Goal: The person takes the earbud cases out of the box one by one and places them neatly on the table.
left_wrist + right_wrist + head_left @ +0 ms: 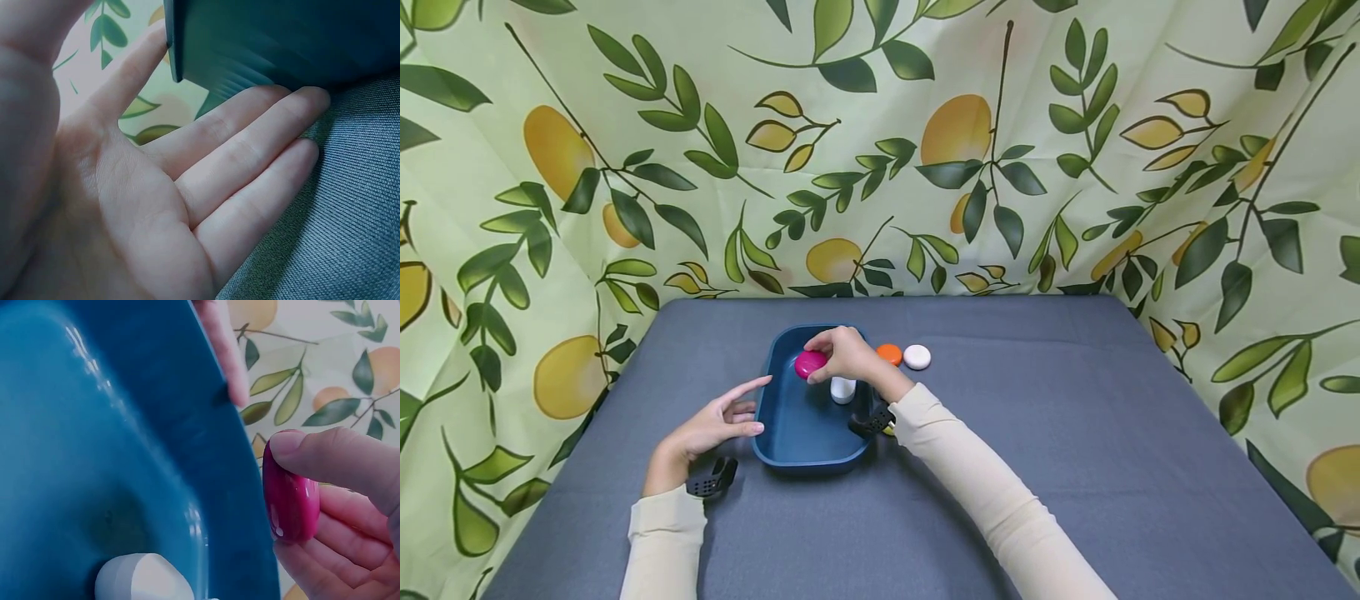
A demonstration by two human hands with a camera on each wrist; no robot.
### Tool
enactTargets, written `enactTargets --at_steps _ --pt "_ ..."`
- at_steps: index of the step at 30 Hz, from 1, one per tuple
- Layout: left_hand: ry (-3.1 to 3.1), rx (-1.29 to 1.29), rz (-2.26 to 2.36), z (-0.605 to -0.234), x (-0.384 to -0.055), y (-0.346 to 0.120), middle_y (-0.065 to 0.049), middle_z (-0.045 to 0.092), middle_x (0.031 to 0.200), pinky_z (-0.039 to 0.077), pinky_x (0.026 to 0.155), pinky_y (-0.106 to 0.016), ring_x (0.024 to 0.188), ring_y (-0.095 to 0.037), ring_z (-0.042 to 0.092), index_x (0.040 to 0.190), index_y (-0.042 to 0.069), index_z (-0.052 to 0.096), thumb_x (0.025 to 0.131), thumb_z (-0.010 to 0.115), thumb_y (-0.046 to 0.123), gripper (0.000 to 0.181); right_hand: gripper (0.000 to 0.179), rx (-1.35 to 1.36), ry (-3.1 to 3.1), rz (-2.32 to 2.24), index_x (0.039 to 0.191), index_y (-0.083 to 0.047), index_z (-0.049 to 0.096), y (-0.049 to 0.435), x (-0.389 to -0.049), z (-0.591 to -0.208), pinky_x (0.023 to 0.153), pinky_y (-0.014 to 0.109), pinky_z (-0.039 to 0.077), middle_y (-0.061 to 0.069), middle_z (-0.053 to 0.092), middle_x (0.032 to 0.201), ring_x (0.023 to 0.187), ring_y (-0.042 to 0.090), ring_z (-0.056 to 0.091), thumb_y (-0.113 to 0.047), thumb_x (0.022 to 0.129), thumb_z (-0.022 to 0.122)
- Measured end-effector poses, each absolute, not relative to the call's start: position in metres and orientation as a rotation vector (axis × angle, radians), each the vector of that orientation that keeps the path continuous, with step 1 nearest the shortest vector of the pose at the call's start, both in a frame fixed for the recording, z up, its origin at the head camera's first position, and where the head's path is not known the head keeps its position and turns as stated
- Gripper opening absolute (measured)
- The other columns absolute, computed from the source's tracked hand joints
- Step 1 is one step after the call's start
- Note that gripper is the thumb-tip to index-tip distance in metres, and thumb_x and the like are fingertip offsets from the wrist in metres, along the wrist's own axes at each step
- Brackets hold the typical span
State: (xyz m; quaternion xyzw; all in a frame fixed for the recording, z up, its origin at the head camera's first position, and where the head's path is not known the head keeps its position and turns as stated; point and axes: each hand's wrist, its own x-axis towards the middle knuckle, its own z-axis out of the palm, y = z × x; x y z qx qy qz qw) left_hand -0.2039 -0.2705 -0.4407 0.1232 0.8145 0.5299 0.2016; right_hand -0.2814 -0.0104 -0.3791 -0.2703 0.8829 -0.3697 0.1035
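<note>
My right hand pinches a glossy magenta rounded disc between thumb and fingers, over the far left part of a blue plastic bin. In the right wrist view the magenta disc shows edge-on, with the thumb on its top edge. A white rounded piece with a seam sits inside the bin, partly behind my right wrist. My left hand is at the bin's left side, fingers spread and relaxed, holding nothing. In the left wrist view its fingertips are right at the bin's outer wall.
An orange disc and a white disc lie on the grey cloth-covered table just right of the bin. Something yellow shows under my right wrist. A leaf-and-fruit patterned curtain surrounds the table's back and sides.
</note>
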Motion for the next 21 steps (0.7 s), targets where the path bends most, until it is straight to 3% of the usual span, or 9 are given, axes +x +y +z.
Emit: enactTargets --at_steps 5,13,21 --pt "2.277 0.350 1.481 -0.441 -0.204 -0.271 -0.029 0.019 0.158 0.034 0.108 -0.066 0.141 -0.054 0.027 0.153 0.016 0.022 0.090 0.066 0.023 0.077 0.049 -0.828 2.601 -1.144 0.118 -0.005 0.068 0.000 -0.277 -0.376 0.088 0.026 0.056 0.013 0.071 0.118 0.104 0.026 0.068 -0.016 0.073 0.084" --pt "2.281 0.355 1.492 -0.442 -0.204 -0.269 -0.030 0.021 0.157 0.035 0.108 -0.065 0.141 -0.053 0.029 0.153 0.016 0.023 0.089 0.067 0.022 0.078 0.050 -0.780 2.580 -1.276 0.118 -0.003 0.067 0.025 -0.271 -0.378 0.092 0.036 0.056 0.016 0.071 0.117 0.104 0.027 0.069 -0.013 0.072 0.084" --pt "2.298 0.381 1.486 -0.441 -0.203 -0.271 -0.031 0.022 0.156 0.035 0.108 -0.064 0.140 -0.054 0.029 0.153 0.014 0.024 0.089 0.068 0.021 0.078 0.050 -0.660 2.581 -1.456 0.117 0.000 0.067 0.051 -0.262 -0.385 0.087 0.032 0.058 0.020 0.070 0.116 0.099 0.028 0.071 -0.010 0.072 0.083"
